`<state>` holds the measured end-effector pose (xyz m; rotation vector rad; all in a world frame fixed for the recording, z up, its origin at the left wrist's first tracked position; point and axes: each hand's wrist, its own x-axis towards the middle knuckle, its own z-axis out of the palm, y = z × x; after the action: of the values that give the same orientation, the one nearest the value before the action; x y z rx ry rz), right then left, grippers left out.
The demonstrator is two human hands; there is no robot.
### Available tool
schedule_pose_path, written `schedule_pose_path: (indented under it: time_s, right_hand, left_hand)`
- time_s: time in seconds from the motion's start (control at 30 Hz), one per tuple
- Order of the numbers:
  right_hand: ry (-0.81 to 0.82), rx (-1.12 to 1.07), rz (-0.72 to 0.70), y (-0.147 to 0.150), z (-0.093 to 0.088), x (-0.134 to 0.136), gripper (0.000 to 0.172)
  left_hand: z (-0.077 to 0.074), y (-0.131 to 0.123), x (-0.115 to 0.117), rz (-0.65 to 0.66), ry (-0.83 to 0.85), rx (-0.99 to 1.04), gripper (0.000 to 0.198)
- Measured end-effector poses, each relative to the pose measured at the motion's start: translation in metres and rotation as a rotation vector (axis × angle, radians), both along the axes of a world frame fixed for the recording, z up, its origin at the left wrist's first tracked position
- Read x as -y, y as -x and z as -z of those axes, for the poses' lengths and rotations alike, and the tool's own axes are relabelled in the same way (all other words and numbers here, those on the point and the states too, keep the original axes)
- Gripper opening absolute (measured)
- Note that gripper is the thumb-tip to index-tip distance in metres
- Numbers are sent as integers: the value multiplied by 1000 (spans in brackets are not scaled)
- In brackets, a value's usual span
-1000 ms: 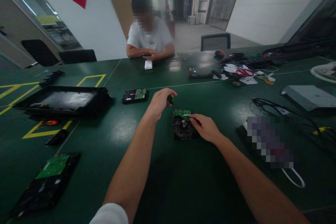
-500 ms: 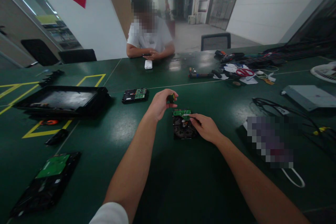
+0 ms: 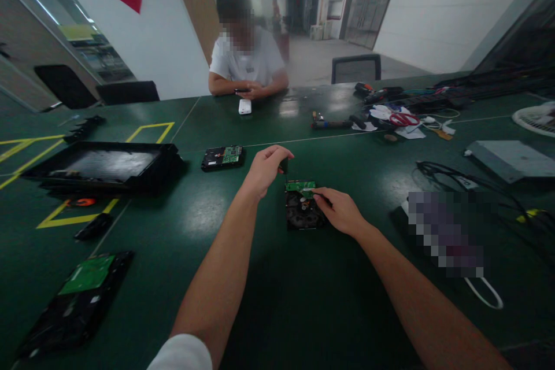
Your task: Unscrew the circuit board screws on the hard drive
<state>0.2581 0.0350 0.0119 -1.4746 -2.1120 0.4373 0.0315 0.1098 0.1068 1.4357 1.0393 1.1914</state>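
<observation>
In front of me a hard drive (image 3: 302, 215) lies on the green table, its green circuit board (image 3: 299, 187) facing up at the far end. My left hand (image 3: 267, 169) is closed around the dark handle of a screwdriver (image 3: 284, 166). The thin shaft points down at the drive's far left corner; whether the tip touches a screw is too small to tell. At the drive's right side, my right hand (image 3: 340, 209) grips the edge with thumb and fingertips beside the board.
Two more hard drives lie to the left, one nearer (image 3: 80, 300) and one farther (image 3: 222, 158). A black plastic tray (image 3: 104, 165) stands at left. Cables (image 3: 468, 176), a grey metal box (image 3: 511, 161) and a blurred-out object (image 3: 446, 234) are at right. Opposite sits a person (image 3: 249, 60).
My left fingers have turned and closed more over the screwdriver handle, and its shaft now shows upright over the drive's corner. My right hand and the hard drive stay in place.
</observation>
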Motion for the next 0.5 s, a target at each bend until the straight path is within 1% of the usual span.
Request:
schedule_pose_path:
  time_s: [0.07, 0.13, 0.33, 0.4, 0.5]
  right_hand:
    - [-1, 2, 2, 0, 0, 0, 37]
    - [0, 4, 5, 0, 0, 0, 37]
    - [-3, 10, 3, 0, 0, 0, 37]
    - [-8, 10, 10, 0, 1, 0, 37]
    - [-9, 6, 7, 0, 1, 0, 36]
  left_hand:
    - [-1, 0, 0, -2, -1, 5, 23]
    - [-1, -1, 2, 20, 39, 44, 22]
    - [3, -6, 3, 144, 191, 249, 22]
    - [4, -6, 1, 168, 196, 253, 21]
    - [4, -3, 0, 139, 137, 168, 24]
